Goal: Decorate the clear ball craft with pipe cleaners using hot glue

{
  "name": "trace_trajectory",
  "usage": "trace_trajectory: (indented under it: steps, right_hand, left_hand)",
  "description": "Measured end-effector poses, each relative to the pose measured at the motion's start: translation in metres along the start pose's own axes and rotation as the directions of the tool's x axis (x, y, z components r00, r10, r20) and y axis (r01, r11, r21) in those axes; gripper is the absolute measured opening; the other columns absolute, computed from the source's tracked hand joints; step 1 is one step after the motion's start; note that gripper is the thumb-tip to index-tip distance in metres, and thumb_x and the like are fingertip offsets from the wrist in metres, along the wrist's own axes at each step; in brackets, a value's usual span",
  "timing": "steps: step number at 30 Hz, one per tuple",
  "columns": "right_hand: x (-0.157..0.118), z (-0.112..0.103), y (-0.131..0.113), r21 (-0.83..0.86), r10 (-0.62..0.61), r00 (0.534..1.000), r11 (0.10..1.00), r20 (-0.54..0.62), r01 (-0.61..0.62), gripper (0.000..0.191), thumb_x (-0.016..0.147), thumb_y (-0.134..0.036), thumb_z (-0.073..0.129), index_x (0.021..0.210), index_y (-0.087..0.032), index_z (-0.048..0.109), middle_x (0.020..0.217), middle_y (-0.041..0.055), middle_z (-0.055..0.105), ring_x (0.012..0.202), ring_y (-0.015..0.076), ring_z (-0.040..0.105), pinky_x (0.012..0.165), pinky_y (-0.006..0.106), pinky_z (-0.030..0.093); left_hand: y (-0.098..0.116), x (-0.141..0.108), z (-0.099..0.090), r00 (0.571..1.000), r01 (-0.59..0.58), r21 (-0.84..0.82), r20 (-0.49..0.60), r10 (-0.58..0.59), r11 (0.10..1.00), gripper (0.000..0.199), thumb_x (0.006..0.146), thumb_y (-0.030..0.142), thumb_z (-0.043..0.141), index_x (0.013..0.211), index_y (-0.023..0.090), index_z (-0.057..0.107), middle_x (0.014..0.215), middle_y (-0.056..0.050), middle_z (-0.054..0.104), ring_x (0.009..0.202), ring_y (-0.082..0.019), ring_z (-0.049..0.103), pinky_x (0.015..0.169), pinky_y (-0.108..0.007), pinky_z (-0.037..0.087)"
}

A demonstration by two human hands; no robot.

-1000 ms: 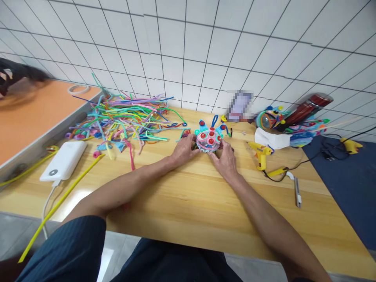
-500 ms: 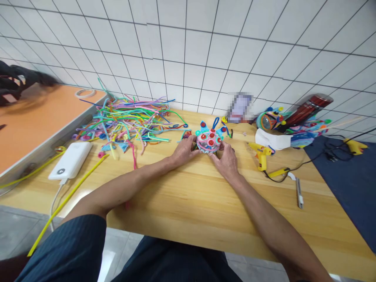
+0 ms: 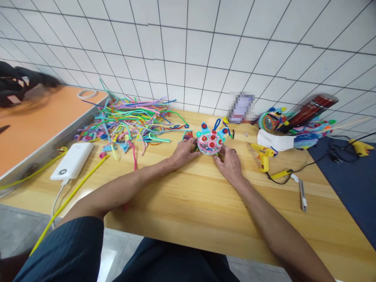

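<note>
A colorful pipe-cleaner craft (image 3: pixel 210 141) with red round pieces, teal points and a blue loop on top stands on the wooden table (image 3: pixel 182 203). My left hand (image 3: pixel 184 153) holds its left side, its fingers partly behind the craft. On the right side, my right hand (image 3: pixel 229 162) has its fingers curled against the lower edge. The undersides of the fingers are hidden.
A pile of pipe cleaners (image 3: pixel 132 117) lies at the back left, near a white power bank (image 3: pixel 72 160). To the right are a yellow glue gun (image 3: pixel 264 154), a white paper piece (image 3: pixel 276 140), a cutter (image 3: pixel 302 196) and a dark red bottle (image 3: pixel 313 111).
The view has shifted slightly. My right hand has eased a little outward from the craft's lower right edge, while my left hand stays at its side.
</note>
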State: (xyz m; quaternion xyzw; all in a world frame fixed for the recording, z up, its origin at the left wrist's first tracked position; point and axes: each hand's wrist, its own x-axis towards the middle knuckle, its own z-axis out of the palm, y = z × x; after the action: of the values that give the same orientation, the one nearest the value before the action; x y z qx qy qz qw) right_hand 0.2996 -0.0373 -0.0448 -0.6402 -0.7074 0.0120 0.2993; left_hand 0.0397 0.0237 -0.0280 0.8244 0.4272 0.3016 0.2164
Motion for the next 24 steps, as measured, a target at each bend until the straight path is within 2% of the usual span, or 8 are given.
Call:
trace_trajectory:
  steps: [3, 7, 10, 14, 19, 24]
  right_hand:
    - [0.0, 0.001, 0.003, -0.014, -0.012, 1.0, 1.0, -0.013, 0.012, 0.037, 0.092, -0.04, 0.067, 0.121, -0.018, 0.067, 0.11, 0.0175, 0.078, 0.106, 0.0366, 0.07, 0.097, 0.054, 0.059]
    - [0.0, 0.001, 0.004, -0.006, -0.004, 0.999, 1.0, -0.041, 0.004, 0.035, 0.092, -0.039, 0.066, 0.12, -0.019, 0.068, 0.108, 0.0159, 0.079, 0.104, 0.0356, 0.07, 0.096, 0.053, 0.058]
    - [-0.001, 0.0, 0.002, 0.023, 0.027, 0.997, 0.999, -0.068, -0.025, 0.042, 0.091, -0.044, 0.069, 0.125, -0.019, 0.067, 0.113, 0.0168, 0.079, 0.105, 0.0356, 0.071, 0.096, 0.053, 0.059]
    - [-0.001, -0.001, 0.0, 0.089, 0.029, 0.995, 0.996, -0.1, -0.02, 0.064, 0.088, -0.049, 0.074, 0.141, -0.016, 0.059, 0.123, 0.0196, 0.077, 0.108, 0.0356, 0.072, 0.096, 0.052, 0.06]
    - [-0.001, 0.0, 0.003, 0.095, -0.011, 0.996, 0.995, -0.094, 0.02, 0.063, 0.091, -0.054, 0.069, 0.141, -0.017, 0.061, 0.123, 0.0193, 0.078, 0.112, 0.0372, 0.072, 0.099, 0.055, 0.059]
    - [0.0, -0.001, 0.006, 0.098, -0.016, 0.992, 0.995, -0.128, 0.029, 0.067, 0.092, -0.059, 0.07, 0.142, -0.016, 0.061, 0.121, 0.0194, 0.078, 0.11, 0.0368, 0.073, 0.099, 0.056, 0.06]
  left_hand:
    - [0.002, 0.0, 0.001, 1.0, 0.009, 0.02, 0.008, -0.009, 1.0, 0.057, 0.091, 0.032, 0.084, 0.143, 0.019, 0.062, 0.14, -0.013, 0.077, 0.133, -0.036, 0.07, 0.116, -0.052, 0.055]
    - [0.008, 0.002, 0.004, 1.0, 0.019, 0.041, 0.009, -0.02, 0.999, 0.059, 0.094, 0.04, 0.084, 0.144, 0.019, 0.062, 0.141, -0.015, 0.076, 0.134, -0.037, 0.069, 0.115, -0.053, 0.055]
    - [0.011, 0.004, 0.006, 1.0, 0.024, 0.052, 0.01, -0.025, 0.998, 0.059, 0.096, 0.048, 0.082, 0.143, 0.018, 0.062, 0.138, -0.016, 0.077, 0.131, -0.037, 0.071, 0.113, -0.052, 0.056]
    - [0.012, 0.007, 0.008, 0.999, 0.032, 0.071, 0.006, -0.033, 0.997, 0.057, 0.097, 0.051, 0.08, 0.141, 0.018, 0.062, 0.133, -0.016, 0.077, 0.126, -0.035, 0.071, 0.11, -0.05, 0.056]
    - [0.011, 0.01, 0.009, 0.999, 0.035, 0.089, 0.012, -0.037, 0.995, 0.053, 0.099, 0.049, 0.078, 0.138, 0.017, 0.064, 0.132, -0.017, 0.077, 0.126, -0.037, 0.07, 0.111, -0.052, 0.055]
    - [0.013, 0.011, 0.006, 0.999, 0.034, 0.065, 0.025, -0.036, 0.997, 0.057, 0.099, 0.048, 0.078, 0.14, 0.013, 0.064, 0.132, -0.019, 0.077, 0.126, -0.038, 0.071, 0.111, -0.053, 0.055]
